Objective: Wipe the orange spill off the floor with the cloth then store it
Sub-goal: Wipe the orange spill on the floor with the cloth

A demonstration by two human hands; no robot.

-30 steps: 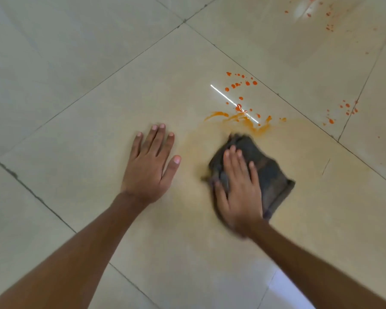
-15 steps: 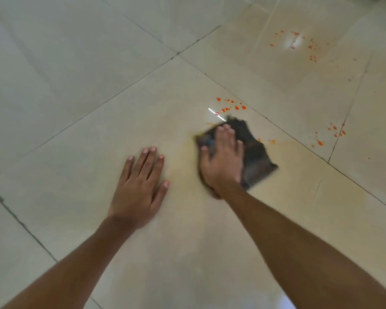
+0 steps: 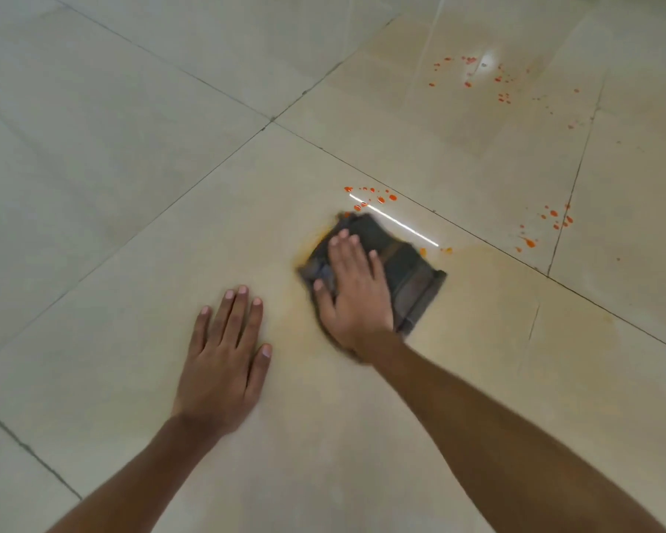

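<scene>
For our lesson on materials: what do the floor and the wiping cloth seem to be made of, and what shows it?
Floor: probably glazed ceramic or polished stone tile; it is beige and glossy, with a sharp light reflection and dark grout lines. Cloth: dark, soft woven fabric, matte, folded flat under the right hand; the fibre cannot be told.

Pale tiled floor (image 3: 131,148) lying underfoot, dark folded cloth (image 3: 408,278) resting on it, orange spill (image 3: 370,196) drops spreading beyond, left hand (image 3: 224,363) pressing flat

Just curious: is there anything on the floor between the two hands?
In the head view, nothing solid: only bare tile with a faint orange smear between the left hand and the right hand pressing the cloth.
</scene>
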